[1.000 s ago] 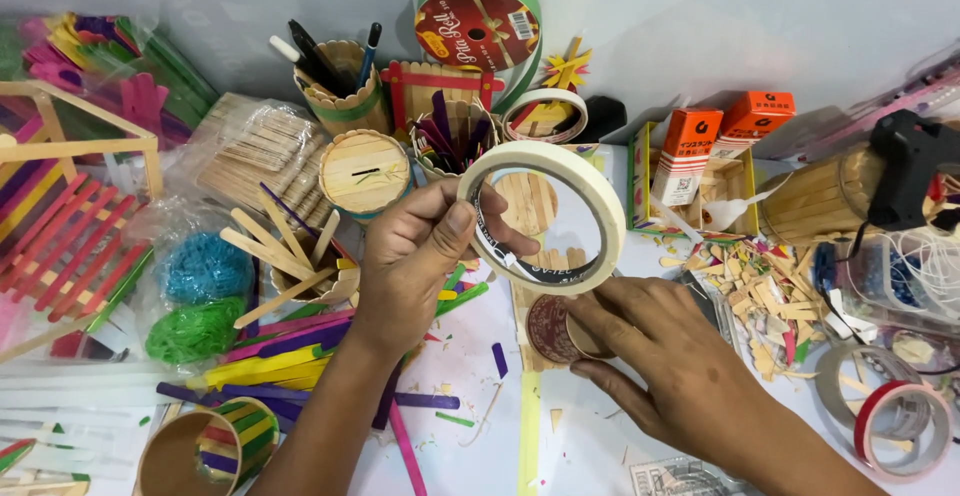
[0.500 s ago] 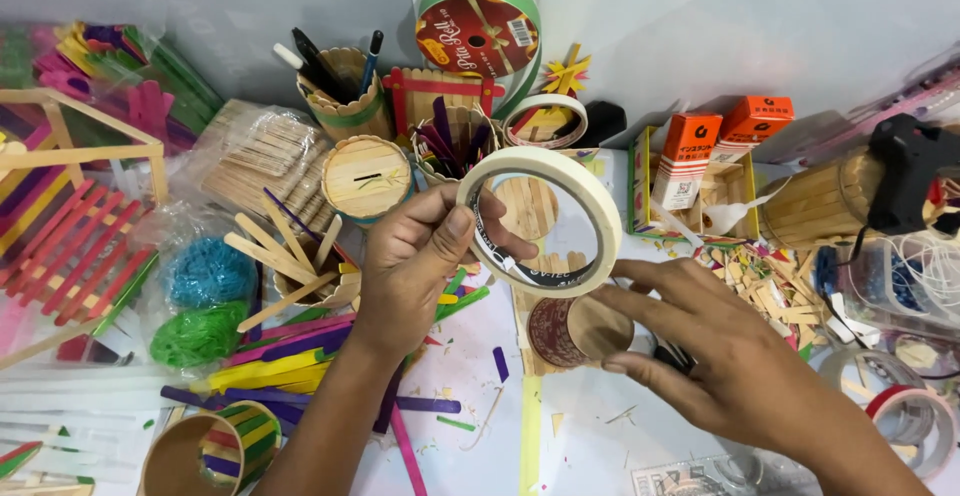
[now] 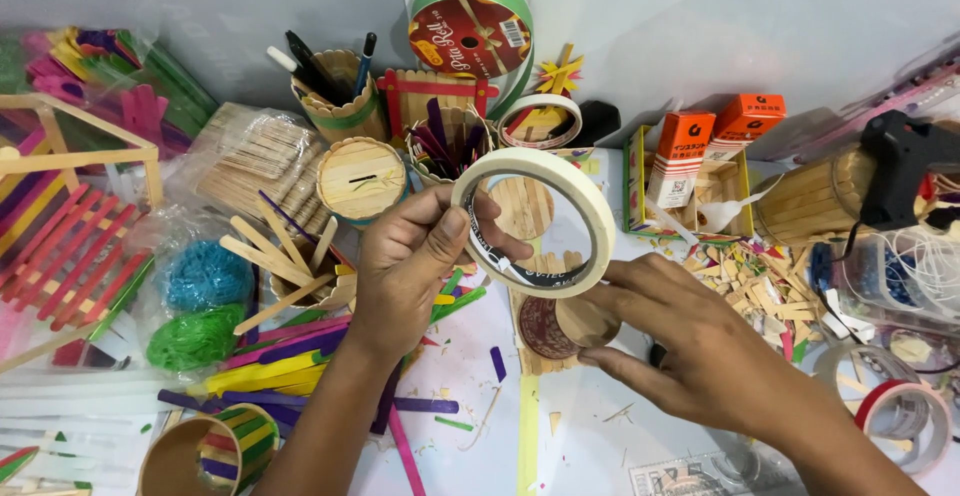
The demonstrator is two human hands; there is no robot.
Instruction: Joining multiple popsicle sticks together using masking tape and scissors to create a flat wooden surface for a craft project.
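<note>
The left hand (image 3: 410, 261) held a roll of masking tape (image 3: 535, 221) upright above the table, with the thumb inside the ring and the other fingers pinching its outer side. The right hand (image 3: 700, 356) was just under and to the right of the roll; its fingertips touched the lower edge of the roll, thumb and forefinger curved together as if they searched for the loose end, but whether they really pinched the end I could not tell. Directly below the roll lay a small round wooden piece (image 3: 565, 326) on a row of sticks. To the left of the roll stood a round stick box with a slot (image 3: 362, 178), and behind the roll a cup of purple sticks (image 3: 445, 146).

In my judgement, the risk was that the tape end tears thin or sticks back, because the grip on it was small. Also, a sudden pull could swing the roll into the cup behind it and knock it over.
</note>
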